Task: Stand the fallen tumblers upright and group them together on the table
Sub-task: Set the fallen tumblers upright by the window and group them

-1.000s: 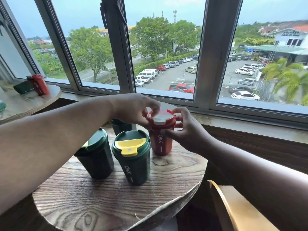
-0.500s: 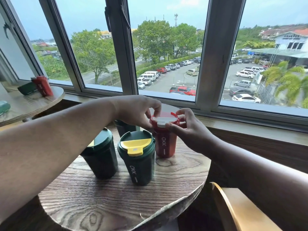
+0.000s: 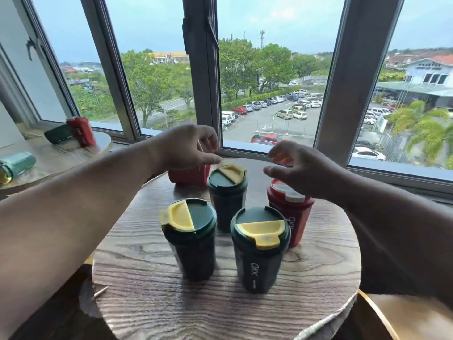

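Note:
Three dark green tumblers with yellow lid flaps stand upright on the round wooden table (image 3: 152,307): front left (image 3: 191,251), front right (image 3: 259,261) and behind them (image 3: 226,192). A red tumbler (image 3: 294,222) with a white lid stands upright at the right. My right hand (image 3: 296,173) hovers just above its lid with relaxed fingers and holds nothing. At the back, a second red tumbler (image 3: 190,176) appears to lie on its side, partly hidden by my left hand (image 3: 191,148). That hand hangs over it with loosely curled fingers and nothing in them.
A second wooden table (image 3: 98,146) at the left carries an upright red tumbler (image 3: 82,131) and two green ones lying down (image 3: 58,133) (image 3: 17,164). The window frame and sill run close behind the table. A yellow chair back (image 3: 382,315) sits at the lower right.
Both hands have let go of the right red tumbler's lid and lifted apart. The view has risen, so the rear green tumbler and the back red tumbler now show.

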Motion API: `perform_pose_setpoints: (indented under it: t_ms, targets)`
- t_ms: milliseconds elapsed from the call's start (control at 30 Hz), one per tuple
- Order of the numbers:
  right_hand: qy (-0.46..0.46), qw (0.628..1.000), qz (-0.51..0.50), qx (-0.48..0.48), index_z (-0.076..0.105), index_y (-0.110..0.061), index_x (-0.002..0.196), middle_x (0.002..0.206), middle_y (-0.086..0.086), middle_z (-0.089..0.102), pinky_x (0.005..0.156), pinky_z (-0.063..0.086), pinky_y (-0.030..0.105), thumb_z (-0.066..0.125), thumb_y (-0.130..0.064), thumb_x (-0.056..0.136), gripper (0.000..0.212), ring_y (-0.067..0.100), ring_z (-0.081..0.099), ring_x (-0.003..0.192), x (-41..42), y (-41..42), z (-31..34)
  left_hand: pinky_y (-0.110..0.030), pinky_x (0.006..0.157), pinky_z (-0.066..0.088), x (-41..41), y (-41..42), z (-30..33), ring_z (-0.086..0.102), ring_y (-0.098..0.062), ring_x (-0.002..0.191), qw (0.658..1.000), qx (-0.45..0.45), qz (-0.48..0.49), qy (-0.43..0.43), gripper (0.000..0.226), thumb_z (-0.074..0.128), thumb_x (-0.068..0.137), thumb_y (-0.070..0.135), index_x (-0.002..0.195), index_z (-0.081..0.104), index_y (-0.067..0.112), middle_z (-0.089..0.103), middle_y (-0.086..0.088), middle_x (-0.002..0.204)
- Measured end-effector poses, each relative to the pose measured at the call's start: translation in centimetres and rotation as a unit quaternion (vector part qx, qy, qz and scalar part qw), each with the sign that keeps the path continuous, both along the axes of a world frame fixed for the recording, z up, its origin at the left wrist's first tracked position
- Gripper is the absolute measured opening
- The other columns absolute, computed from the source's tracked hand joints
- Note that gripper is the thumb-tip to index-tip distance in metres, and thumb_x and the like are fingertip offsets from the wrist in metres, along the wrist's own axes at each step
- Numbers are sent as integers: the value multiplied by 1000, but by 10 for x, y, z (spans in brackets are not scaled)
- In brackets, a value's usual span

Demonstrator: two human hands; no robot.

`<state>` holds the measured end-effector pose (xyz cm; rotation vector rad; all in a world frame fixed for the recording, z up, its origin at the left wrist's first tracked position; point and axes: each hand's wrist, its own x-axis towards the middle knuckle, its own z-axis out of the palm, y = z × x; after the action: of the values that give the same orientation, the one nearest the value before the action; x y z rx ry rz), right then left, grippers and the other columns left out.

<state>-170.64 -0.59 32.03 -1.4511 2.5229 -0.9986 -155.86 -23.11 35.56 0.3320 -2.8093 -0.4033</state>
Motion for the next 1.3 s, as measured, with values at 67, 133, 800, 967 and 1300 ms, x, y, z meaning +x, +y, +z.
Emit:
perform_pose_setpoints:
  t_ms: [67,133,800,967,1300]
  targets:
    - [36,998,18,42,61,-26,107,102,-5,65,87,52,35,69,-43,85,28,16,62,97,10,-22,12,-25,70,49,4,-32,-8,63,-5,83,1000,-8,25,1,28,78,82,42,100,65,25,64,11,94]
    - [71,993,27,88,63,-22,108,102,-2,67,86,53,36,68,-42,87,29,16,63,94,21,-47,25,-26,71,49,5,-64,-19,62,-7,84,999,-8,43,-8,30,78,81,44,101,64,27,64,8,97]
    - [209,887,-88,402,59,-18,128,123,3,64,81,43,32,60,-41,93,42,23,58,110,72,-205,29,-44,101,43,-58,-172,-120,56,-21,123,985,-144,-54,-83,93,75,62,71,141,42,35,61,4,133]
    - [188,892,-107,398,53,-17,133,127,3,63,81,41,31,62,-45,91,51,24,57,112,63,-218,20,-40,92,48,-48,-180,-130,60,-20,114,985,-147,-86,-9,84,70,64,74,133,48,31,64,5,123]
    - [51,947,-86,305,52,-20,133,128,2,59,88,42,30,72,-53,79,66,20,55,110,62,-230,22,-37,89,52,-11,-174,-142,64,-16,102,976,121,-130,127,89,69,56,78,130,51,33,68,8,115]
